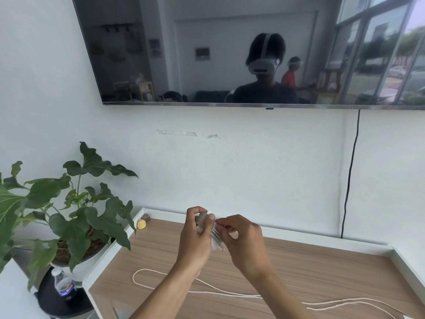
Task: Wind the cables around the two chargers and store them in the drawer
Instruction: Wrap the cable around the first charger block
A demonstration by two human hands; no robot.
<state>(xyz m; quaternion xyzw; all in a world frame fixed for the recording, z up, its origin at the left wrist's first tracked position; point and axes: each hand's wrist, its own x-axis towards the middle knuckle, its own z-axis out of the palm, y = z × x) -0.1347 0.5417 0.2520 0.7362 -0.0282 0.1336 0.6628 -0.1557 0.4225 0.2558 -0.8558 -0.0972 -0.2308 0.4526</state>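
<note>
the wound charger (210,231) sits gripped between left hand (195,236) and right hand (243,238).

The plastic bottle (64,287) below the plant pot (90,263) carries a blue label with a round red, white and blue emblem. Its lettering is too small to read, and no other text is legible.
</note>
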